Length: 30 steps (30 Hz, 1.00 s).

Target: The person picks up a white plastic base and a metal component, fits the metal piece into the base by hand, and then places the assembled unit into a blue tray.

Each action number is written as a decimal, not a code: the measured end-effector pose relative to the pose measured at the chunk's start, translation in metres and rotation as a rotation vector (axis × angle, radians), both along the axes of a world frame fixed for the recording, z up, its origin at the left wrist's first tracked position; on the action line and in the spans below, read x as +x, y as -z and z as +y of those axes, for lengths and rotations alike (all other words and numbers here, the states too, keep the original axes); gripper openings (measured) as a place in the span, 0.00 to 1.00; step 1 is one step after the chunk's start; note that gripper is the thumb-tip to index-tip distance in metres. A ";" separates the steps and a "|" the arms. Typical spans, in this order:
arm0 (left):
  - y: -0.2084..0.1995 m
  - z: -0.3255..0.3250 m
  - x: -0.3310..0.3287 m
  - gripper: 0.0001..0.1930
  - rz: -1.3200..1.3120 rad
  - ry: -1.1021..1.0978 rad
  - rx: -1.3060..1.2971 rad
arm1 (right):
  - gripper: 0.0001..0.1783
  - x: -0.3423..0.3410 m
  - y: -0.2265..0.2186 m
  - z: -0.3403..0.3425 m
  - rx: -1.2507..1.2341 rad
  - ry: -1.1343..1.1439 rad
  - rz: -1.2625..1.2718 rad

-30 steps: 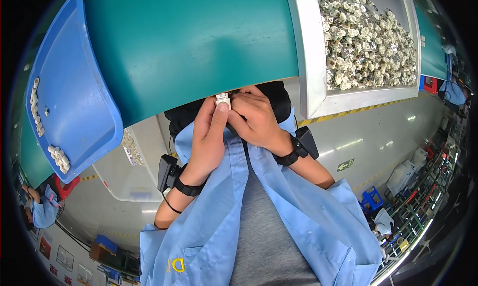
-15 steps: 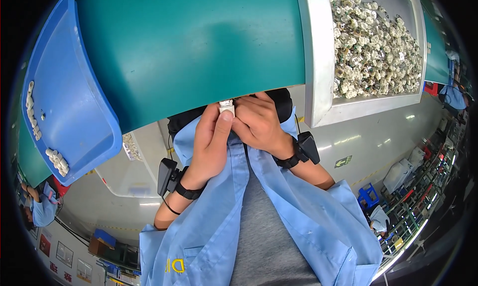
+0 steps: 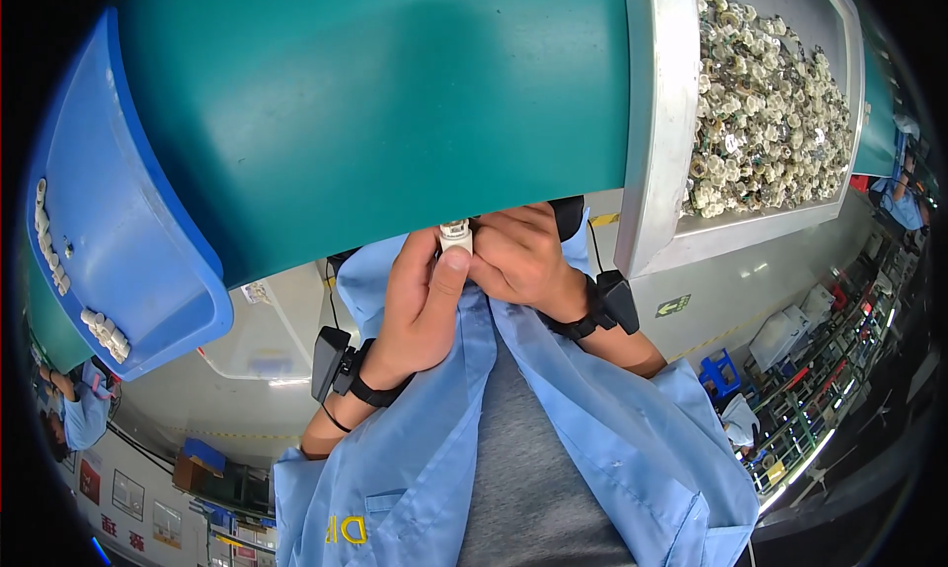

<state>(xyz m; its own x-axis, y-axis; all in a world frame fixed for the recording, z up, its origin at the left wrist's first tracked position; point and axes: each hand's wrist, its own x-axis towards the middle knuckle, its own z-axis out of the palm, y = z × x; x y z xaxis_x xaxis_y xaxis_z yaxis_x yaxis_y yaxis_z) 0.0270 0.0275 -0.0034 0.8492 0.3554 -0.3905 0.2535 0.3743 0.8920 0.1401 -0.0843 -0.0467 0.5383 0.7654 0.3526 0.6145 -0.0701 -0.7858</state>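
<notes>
A small white plastic piece (image 3: 455,239) with a metallic-looking top sits between my two hands, just at the near edge of the green tabletop (image 3: 395,113). My left hand (image 3: 423,305) is closed on it, the thumb pressed along its near face. Against its right side are the curled fingers of my right hand (image 3: 525,261), also closed on the piece; their tips are mostly hidden. To the left, a blue tray (image 3: 148,202) holds short rows of white pieces (image 3: 105,335) and one tiny dark part (image 3: 68,246).
At the right stands a metal-rimmed bin (image 3: 654,122) heaped with many small white and metallic parts (image 3: 770,122). A pale translucent container (image 3: 267,340) is below the table edge at left. Other people in blue (image 3: 87,409) are at the far sides, and a blue stool (image 3: 719,371) stands on the floor.
The view has shifted slightly, so the table, tray and bin sit a little differently. Both hands keep hold of the white piece, with its metallic top a bit more exposed.
</notes>
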 end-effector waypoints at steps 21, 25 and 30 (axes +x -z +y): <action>0.002 -0.014 0.002 0.21 -0.039 -0.103 -0.177 | 0.15 0.010 -0.007 -0.002 -0.066 -0.008 -0.082; 0.004 -0.016 0.003 0.20 -0.034 -0.148 -0.179 | 0.15 0.004 -0.004 -0.002 -0.104 -0.009 -0.026; -0.002 -0.020 0.004 0.18 -0.022 -0.182 -0.199 | 0.13 -0.001 -0.010 -0.010 -0.177 -0.088 0.016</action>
<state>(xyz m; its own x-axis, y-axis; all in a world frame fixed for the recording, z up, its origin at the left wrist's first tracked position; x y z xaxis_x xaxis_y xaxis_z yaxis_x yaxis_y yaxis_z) 0.0308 0.0078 -0.0010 0.7876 0.4211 -0.4499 0.1470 0.5806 0.8008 0.1390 -0.0945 -0.0364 0.4709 0.8591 0.2004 0.6118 -0.1544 -0.7758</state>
